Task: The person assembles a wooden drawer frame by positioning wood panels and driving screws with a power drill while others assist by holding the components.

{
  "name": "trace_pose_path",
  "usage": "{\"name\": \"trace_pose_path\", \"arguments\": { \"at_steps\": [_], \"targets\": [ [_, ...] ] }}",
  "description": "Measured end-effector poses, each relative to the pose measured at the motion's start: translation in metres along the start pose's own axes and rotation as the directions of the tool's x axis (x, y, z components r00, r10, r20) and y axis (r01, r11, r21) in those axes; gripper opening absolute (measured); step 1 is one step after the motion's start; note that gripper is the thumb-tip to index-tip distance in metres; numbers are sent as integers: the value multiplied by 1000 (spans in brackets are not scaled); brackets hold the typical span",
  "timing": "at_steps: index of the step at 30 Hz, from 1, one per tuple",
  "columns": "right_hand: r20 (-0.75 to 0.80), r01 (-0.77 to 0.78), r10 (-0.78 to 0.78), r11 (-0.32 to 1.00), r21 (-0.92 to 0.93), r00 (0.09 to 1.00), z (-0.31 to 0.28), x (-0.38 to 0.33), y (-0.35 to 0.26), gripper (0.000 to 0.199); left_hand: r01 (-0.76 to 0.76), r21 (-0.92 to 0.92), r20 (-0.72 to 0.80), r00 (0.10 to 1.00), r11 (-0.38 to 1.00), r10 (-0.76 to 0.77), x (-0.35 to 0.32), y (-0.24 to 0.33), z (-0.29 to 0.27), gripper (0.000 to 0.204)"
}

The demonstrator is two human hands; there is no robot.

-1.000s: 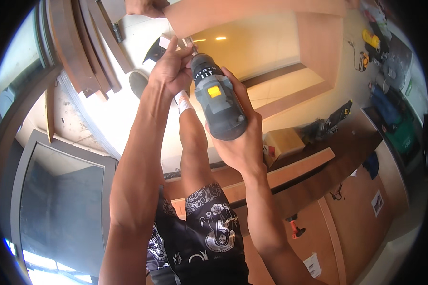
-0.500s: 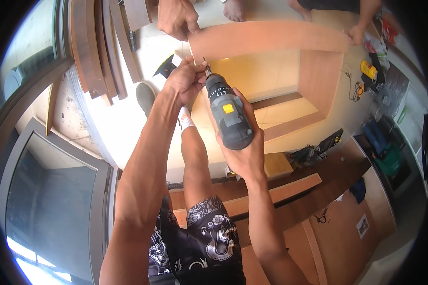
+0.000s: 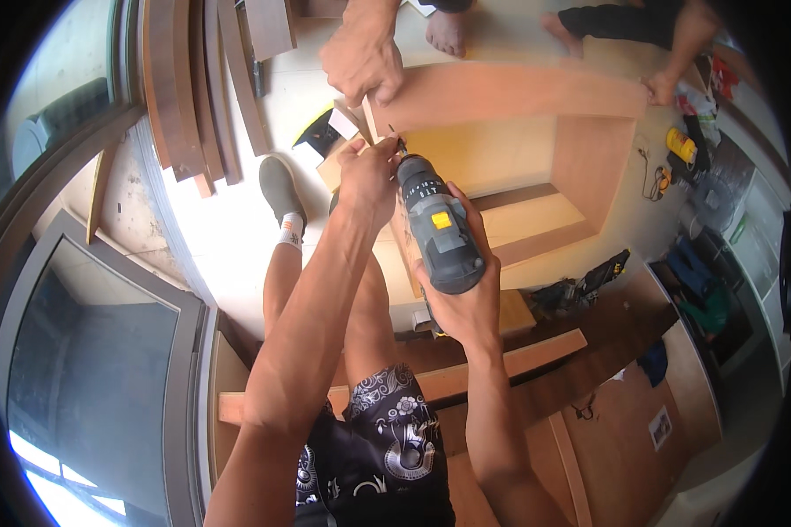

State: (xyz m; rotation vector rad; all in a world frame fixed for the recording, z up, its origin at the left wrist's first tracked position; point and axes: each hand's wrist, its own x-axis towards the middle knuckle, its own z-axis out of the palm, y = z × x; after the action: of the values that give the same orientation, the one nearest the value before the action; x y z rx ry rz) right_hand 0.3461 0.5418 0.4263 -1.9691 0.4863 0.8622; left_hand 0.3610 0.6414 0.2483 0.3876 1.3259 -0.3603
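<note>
Our right hand grips the cordless drill; our left hand pinches its bit against the plywood panel ahead.

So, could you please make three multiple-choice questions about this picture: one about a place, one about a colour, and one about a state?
1. Where is the tip of the cordless drill?
A. at the top corner of the wooden cabinet frame
B. on the floor beside the shoe
C. inside a toolbox

2. What colour is the switch patch on the drill's body?
A. red
B. yellow
C. blue

3. What is the right hand doing?
A. hanging free
B. resting flat on a board
C. gripping the drill's handle

Answers:
1. A, the bit meets the frame's upper left corner, where the left hand pinches beside it and another person's hand steadies the board.
2. B, a yellow patch shows on the grey body.
3. C, its fingers wrap the handle beneath the drill's body.
</note>
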Motion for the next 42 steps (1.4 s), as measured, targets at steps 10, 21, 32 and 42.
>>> {"name": "trace_pose_path", "arguments": {
  "at_steps": [10,21,32,42],
  "targets": [
    [-16,-54,54,998,13,998,-2,-16,5,80,143,-148,139,983,979,-122,-3,-16,-25,80],
    [-28,52,-50,997,50,998,2,13,-3,74,83,-132,307,951,988,-38,25,6,-8,61],
    [-39,3,-3,1000,13,999,7,17,-11,73,89,-96,271,961,991,-60,23,16,-7,37],
    [-40,-27,26,999,-23,999,4,24,-24,76,99,-27,352,932,995,-83,34,24,-9,21]
  ]
}}
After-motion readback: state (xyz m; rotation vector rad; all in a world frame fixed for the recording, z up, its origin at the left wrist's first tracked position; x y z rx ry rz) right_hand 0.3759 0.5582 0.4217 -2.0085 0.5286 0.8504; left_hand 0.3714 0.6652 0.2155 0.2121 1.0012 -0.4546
